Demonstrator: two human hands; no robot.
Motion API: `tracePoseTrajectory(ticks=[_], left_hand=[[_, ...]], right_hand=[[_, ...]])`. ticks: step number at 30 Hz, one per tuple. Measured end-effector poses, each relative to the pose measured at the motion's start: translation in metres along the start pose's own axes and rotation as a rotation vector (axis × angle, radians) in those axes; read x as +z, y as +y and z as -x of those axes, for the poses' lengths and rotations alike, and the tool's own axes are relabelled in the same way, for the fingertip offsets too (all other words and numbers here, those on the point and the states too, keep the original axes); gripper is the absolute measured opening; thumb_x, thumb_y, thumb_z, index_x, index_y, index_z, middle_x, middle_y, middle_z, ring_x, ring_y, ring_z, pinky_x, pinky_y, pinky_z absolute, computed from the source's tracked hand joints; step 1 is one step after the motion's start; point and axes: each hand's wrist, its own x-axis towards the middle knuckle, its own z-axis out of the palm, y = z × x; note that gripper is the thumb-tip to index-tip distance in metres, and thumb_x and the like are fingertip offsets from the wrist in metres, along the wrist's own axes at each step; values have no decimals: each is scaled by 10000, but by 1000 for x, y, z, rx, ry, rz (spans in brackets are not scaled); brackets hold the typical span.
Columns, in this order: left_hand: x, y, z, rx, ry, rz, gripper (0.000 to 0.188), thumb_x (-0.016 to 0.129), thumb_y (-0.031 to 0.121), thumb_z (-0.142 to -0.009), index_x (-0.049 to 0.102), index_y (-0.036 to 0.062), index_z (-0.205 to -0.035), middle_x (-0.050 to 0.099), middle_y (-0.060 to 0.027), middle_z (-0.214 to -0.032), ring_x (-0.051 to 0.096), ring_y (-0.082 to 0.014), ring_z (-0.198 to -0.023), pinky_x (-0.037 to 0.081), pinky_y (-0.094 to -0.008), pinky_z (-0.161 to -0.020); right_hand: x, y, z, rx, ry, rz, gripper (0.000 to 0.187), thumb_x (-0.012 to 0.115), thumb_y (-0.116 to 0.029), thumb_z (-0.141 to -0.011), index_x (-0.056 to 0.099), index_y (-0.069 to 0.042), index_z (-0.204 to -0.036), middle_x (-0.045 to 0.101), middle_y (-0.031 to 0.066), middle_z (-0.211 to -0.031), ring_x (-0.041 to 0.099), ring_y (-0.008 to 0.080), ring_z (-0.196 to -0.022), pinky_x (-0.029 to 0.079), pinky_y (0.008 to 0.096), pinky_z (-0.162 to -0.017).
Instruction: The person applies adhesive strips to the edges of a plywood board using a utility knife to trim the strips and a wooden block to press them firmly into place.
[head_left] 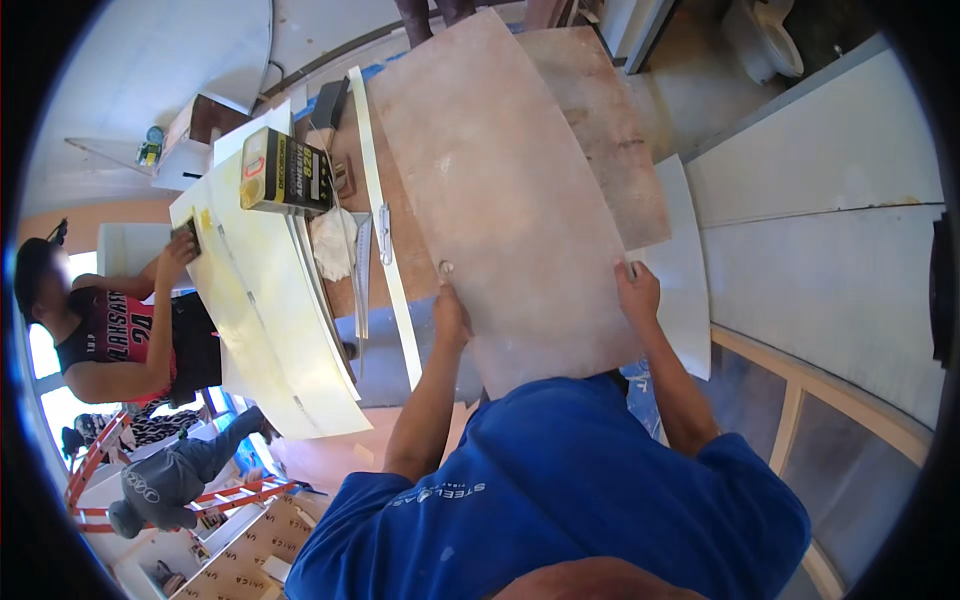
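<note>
A large, thin brownish plywood sheet (510,190) stretches out in front of my body, its near edge against my blue shirt. My left hand (451,318) is closed on its left edge, thumb on top near a small round mark in the surface. On the opposite edge, my right hand (637,292) grips the sheet with the fingers partly hidden beneath it. Under its far right part lies another brown board (605,130), and a pale panel (685,270) shows beyond the right edge.
To the left, a person (120,335) presses a dark block on a cream sheet (270,310). A rectangular adhesive tin (285,170), a white cloth (333,243) and a long pale strip (385,220) lie between us. Another person (165,485) is by a red ladder (245,492).
</note>
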Motion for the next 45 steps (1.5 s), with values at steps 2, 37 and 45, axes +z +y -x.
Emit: tracePoseTrajectory(ticks=[2,37,45], left_hand=[[4,-9,-3,105,96,-43,525,506,424,-1064,624,-78,-1163,663,-103,-939,627,-231,-873,520,-385,-812],[110,375,234,1807,51,-479,480,811,531,-825,722,62,-878,671,-145,-702,653,-331,-658,496,-409,-646],[160,385,235,2056,-751,-838,352,810,327,-867,713,41,-1047,673,-161,-771,631,-337,-677,472,-396,-638]], right_hand=[[-7,-2,15,-71,17,-27,533,677,-522,-925,702,1,-1026,715,283,-926,699,466,-904,532,520,-775],[-181,-150,-28,-357,65,-1483,680,621,-614,-982,526,-105,-1422,630,30,-1312,599,205,-1183,426,478,-1090],[-54,-51,23,-117,-231,-1838,500,722,-518,-941,596,-140,-1243,632,2,-1107,574,175,-1007,442,474,-1151]])
